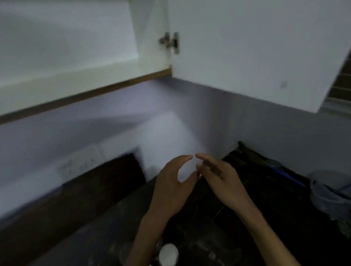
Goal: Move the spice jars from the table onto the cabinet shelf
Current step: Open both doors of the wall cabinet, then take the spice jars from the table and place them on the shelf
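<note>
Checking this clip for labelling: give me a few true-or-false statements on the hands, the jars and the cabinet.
1. The cabinet door stands open. True.
2. The left hand grips a jar. False: it holds nothing, fingers loosely curved.
3. White jar lids show low on the dark counter, by the left forearm. True.
4. The right hand rests on the shelf. False: it is raised over the counter, below the shelf.
5. Jars already stand on the visible shelf. False: none show there.

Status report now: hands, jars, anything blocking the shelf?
Left hand, right hand open, empty. Jars on counter. Cabinet door open, shelf unobstructed.
</note>
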